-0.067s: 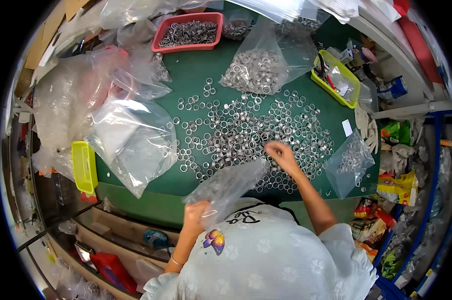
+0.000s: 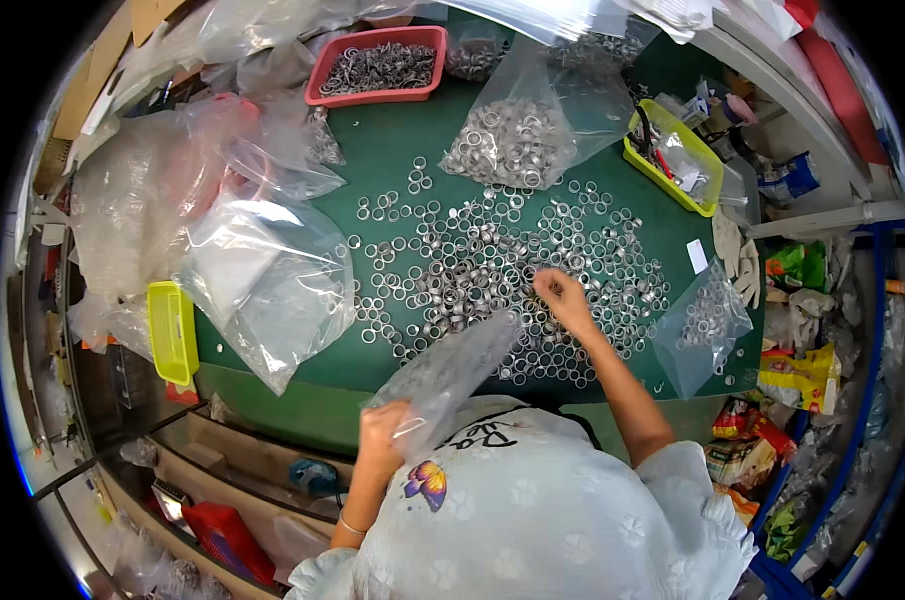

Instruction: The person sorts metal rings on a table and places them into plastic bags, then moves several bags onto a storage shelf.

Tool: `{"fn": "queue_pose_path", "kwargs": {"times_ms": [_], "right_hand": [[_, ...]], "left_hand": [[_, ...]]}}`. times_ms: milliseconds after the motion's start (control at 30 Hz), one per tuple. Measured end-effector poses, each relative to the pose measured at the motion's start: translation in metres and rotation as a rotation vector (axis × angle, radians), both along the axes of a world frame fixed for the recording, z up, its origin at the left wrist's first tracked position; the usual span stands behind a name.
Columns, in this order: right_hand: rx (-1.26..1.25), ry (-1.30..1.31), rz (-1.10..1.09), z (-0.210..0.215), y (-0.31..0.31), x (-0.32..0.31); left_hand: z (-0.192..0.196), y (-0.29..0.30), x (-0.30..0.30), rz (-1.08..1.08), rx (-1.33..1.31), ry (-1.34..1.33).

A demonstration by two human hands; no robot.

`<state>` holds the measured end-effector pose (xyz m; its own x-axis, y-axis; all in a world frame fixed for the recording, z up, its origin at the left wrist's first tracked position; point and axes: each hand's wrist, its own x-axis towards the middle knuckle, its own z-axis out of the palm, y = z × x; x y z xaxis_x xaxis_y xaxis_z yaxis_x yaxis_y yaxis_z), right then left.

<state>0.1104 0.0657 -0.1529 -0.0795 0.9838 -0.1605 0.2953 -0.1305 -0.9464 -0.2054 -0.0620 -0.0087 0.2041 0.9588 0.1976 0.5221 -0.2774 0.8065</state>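
Note:
My left hand (image 2: 384,428) grips one end of a clear plastic bag (image 2: 443,372), which slants up toward the rings. Its far end lies beside the heap of silver metal rings (image 2: 473,285) spread over the green tabletop. At the heap's right part, my right hand (image 2: 565,298) is closed, its fingertips curled down among the rings. Whatever lies between those fingertips is too small to make out. Beyond the heap rests a larger clear bag filled with rings (image 2: 508,140). Another clear bag with some rings (image 2: 708,325) lies to the right.
A pink tray of small metal parts (image 2: 378,90) stands at the back. Yellow baskets sit at the right (image 2: 708,200) and left (image 2: 173,372). Empty-looking plastic bags (image 2: 273,270) cover the left side. White gloves (image 2: 738,255) hang by the right edge.
My right hand has shifted slightly to the right. The left hand has drawn a little to the left, and the bag's far end has moved slightly nearer to me.

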Motion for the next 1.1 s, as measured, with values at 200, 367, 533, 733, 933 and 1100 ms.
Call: {"fn": "queue_pose_path", "kwargs": {"times_ms": [200,367,533,733,933,1100], "right_hand": [[0.517,-0.686,0.042,-0.040,0.061,0.007],[0.489,-0.673,0.252,-0.040,0.035,0.021],[0.574,-0.644,0.243,-0.046,0.019,0.043],[0.499,-0.469,0.037,-0.047,0.027,0.039],[0.520,-0.683,0.024,-0.045,0.085,0.016],[0.428,-1.026,0.180,-0.051,0.107,0.000]], "left_hand": [[0.040,-0.020,0.004,0.169,-0.124,0.104],[0.041,-0.052,0.041,0.433,-0.215,0.124],[0.037,-0.081,0.069,0.573,-0.220,0.159],[0.028,-0.122,0.093,0.780,-0.182,0.177],[0.037,-0.137,0.121,0.805,-0.264,0.073],[0.037,-0.145,0.128,0.799,-0.273,0.067]]}}
